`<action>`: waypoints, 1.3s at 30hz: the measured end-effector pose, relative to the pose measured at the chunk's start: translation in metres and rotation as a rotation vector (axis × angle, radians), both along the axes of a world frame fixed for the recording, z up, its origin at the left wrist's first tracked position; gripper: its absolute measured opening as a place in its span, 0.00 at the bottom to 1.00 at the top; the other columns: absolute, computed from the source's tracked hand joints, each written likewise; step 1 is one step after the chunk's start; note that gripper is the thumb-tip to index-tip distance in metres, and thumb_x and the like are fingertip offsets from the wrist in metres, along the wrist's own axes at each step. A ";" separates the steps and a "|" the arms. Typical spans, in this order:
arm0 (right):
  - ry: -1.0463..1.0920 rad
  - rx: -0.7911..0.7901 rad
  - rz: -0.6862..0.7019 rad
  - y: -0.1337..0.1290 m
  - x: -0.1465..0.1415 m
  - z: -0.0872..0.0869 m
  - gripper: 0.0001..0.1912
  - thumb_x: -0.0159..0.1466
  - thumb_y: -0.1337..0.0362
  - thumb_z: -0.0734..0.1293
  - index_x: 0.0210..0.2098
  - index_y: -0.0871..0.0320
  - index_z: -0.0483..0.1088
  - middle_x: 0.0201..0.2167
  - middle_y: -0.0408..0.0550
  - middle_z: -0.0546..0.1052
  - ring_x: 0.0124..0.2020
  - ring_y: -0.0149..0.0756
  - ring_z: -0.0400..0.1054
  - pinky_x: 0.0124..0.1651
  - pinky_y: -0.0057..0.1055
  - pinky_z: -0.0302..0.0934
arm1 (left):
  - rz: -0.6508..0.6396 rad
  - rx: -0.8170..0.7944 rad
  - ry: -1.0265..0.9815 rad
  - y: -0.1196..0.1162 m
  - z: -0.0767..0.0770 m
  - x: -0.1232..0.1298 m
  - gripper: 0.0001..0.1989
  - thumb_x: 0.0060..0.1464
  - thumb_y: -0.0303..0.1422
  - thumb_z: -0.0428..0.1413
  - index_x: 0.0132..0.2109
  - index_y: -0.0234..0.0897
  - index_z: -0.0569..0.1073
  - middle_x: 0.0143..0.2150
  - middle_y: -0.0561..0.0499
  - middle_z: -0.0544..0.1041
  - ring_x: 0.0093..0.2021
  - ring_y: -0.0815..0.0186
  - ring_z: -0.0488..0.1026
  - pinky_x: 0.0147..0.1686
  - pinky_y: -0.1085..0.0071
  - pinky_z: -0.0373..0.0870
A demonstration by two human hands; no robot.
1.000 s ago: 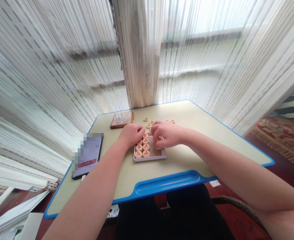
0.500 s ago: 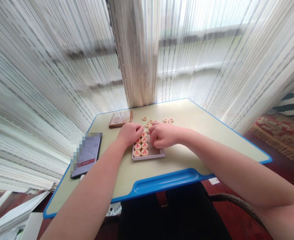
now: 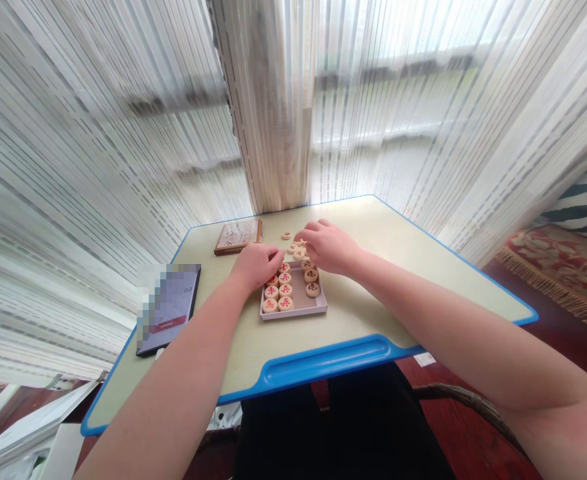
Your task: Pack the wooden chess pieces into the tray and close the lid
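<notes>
Head view: the tray (image 3: 300, 304) sat on the table (image 3: 393, 233), in front of the person. Red pieces (image 3: 286, 291) stood in two columns on its 9 o'clock side, faces up, some partly covered at the 10 o'clock corner. Black pieces (image 3: 312, 289), three showing, lined its 3 o'clock side, and the tray's floor showed between the two groups.

At that 10 o'clock corner lay the left hand (image 3: 254, 265), fingers bent, the thumb near the rim; whether it gripped the rim or a piece, I could not tell. At 1 o'clock, just past the tray, the right hand (image 3: 330, 247) curled its fingers down over loose pieces (image 3: 292, 249); its fingertips were partly hidden, so I could not tell whether they grasped one. A lone piece (image 3: 286, 235) lay near 12 o'clock, beyond that cluster.

Farther out, a box (image 3: 238, 237) lay flat at 11 o'clock and a tablet (image 3: 176, 310) between 8 and 9. A blue groove (image 3: 326, 360) ran along the table's 6 o'clock edge. Curtains (image 3: 280, 127) hung at 12, and fringed fabric (image 3: 568, 273) showed at 3.
</notes>
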State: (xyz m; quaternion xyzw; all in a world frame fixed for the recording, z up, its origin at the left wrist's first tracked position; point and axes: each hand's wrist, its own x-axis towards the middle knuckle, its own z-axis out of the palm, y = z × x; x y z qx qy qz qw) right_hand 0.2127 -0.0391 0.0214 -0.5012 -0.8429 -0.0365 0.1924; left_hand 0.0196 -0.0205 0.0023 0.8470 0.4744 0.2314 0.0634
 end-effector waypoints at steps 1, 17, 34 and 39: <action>-0.001 -0.002 -0.033 0.003 0.002 -0.003 0.19 0.62 0.71 0.56 0.48 0.57 0.72 0.46 0.53 0.72 0.45 0.43 0.61 0.46 0.36 0.57 | 0.006 0.001 -0.002 0.000 0.000 0.000 0.21 0.55 0.41 0.45 0.18 0.37 0.63 0.18 0.51 0.67 0.23 0.68 0.58 0.27 0.69 0.52; -0.160 -0.333 -0.383 0.027 0.021 -0.010 0.18 0.63 0.62 0.58 0.47 0.62 0.72 0.43 0.62 0.74 0.45 0.48 0.65 0.43 0.38 0.59 | 0.037 -0.020 0.003 -0.002 0.002 0.000 0.21 0.55 0.41 0.45 0.18 0.37 0.59 0.17 0.52 0.64 0.23 0.69 0.58 0.27 0.69 0.53; -0.050 -0.188 -0.098 0.031 0.018 -0.022 0.20 0.64 0.62 0.57 0.52 0.56 0.72 0.52 0.48 0.73 0.51 0.43 0.63 0.54 0.37 0.54 | 0.032 0.002 0.014 -0.002 0.002 0.000 0.21 0.54 0.41 0.45 0.17 0.36 0.61 0.18 0.51 0.64 0.22 0.68 0.57 0.27 0.68 0.51; -0.029 -0.186 -0.206 0.032 0.021 -0.017 0.16 0.62 0.61 0.60 0.44 0.58 0.76 0.48 0.51 0.75 0.49 0.44 0.64 0.50 0.35 0.58 | 0.029 -0.004 0.013 -0.003 0.002 0.000 0.20 0.54 0.40 0.45 0.17 0.37 0.59 0.17 0.52 0.63 0.22 0.69 0.56 0.27 0.68 0.51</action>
